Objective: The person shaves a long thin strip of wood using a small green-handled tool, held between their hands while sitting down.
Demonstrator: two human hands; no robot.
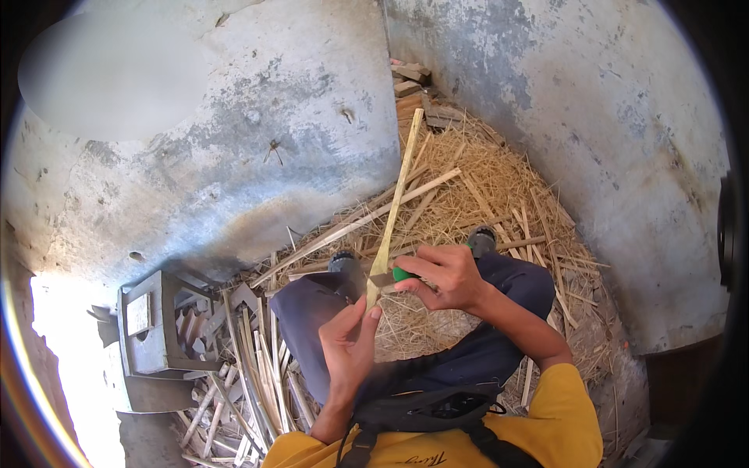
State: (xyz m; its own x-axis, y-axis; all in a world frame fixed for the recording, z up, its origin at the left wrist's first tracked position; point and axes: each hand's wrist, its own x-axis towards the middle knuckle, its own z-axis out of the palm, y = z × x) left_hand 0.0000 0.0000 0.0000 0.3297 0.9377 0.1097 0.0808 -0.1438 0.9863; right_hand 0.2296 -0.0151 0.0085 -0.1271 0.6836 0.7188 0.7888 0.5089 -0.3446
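A long pale bamboo strip [396,199] slants up and away from me between my knees. Its near end is pinched between the thumb and fingers of my left hand [348,340]. My right hand [448,276] is closed round the green handle of a knife [401,274]. The short dark blade lies across the strip a little beyond my left fingertips and touches it. Much of the handle is hidden inside my right fingers.
Straw-like shavings [484,175] cover the ground ahead, with loose strips [367,224] among them. A bundle of strips [269,366] lies left of my leg, near a grey box-like frame [144,355]. Worn walls [304,101] close in ahead. Broken bricks [409,74] sit in the corner.
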